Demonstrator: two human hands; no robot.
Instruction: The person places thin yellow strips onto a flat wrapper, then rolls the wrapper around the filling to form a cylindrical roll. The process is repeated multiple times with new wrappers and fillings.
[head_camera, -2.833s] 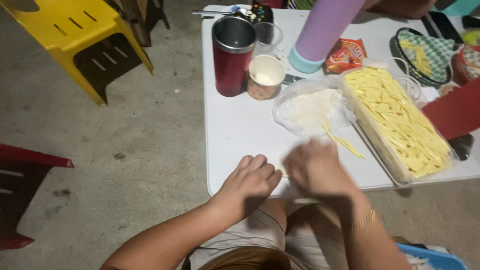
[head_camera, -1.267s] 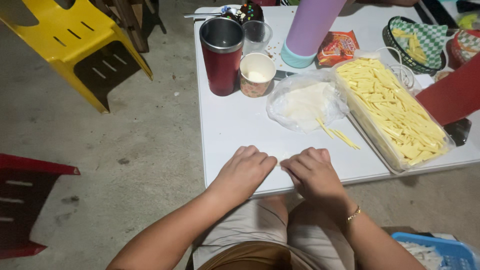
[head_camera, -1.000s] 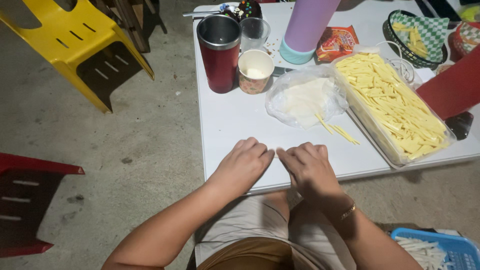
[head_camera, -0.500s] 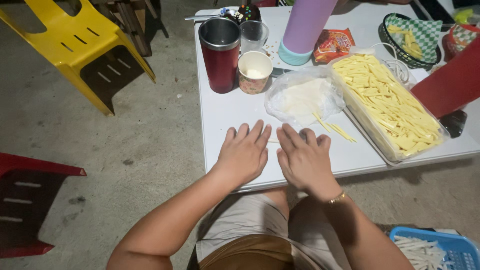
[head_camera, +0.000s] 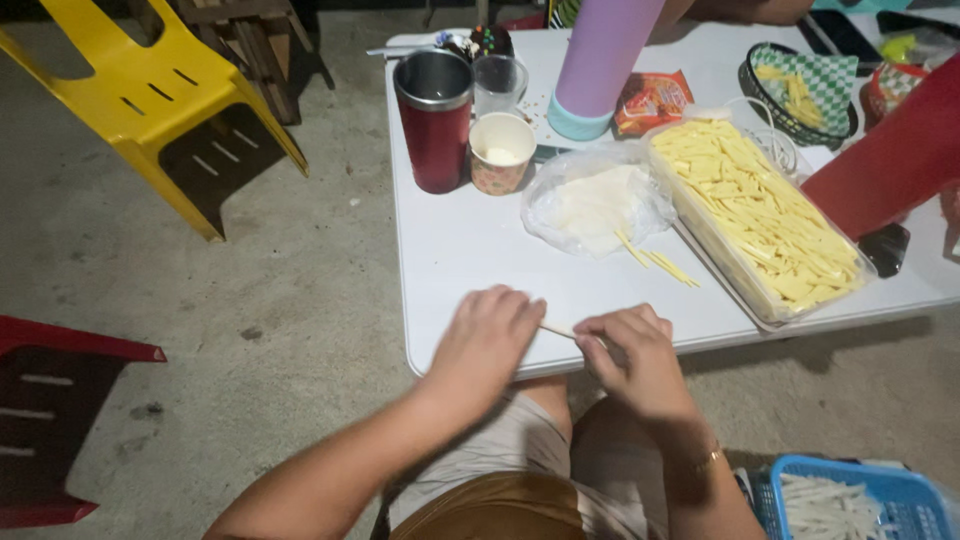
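At the near edge of the white counter (head_camera: 470, 260), seen from the head camera, the left hand (head_camera: 485, 340) and right hand (head_camera: 635, 350) sit close together, fingers curled onto a thin pale roll (head_camera: 558, 330) lying between them. Only a short stretch of it shows; both ends are hidden under the hands, and it looks like a wrapped stick. Farther back lie a clear bag of white wrappers (head_camera: 595, 200) and a tray of yellow sticks (head_camera: 765, 215), partly covered by a red object (head_camera: 885, 160) cut off at the right.
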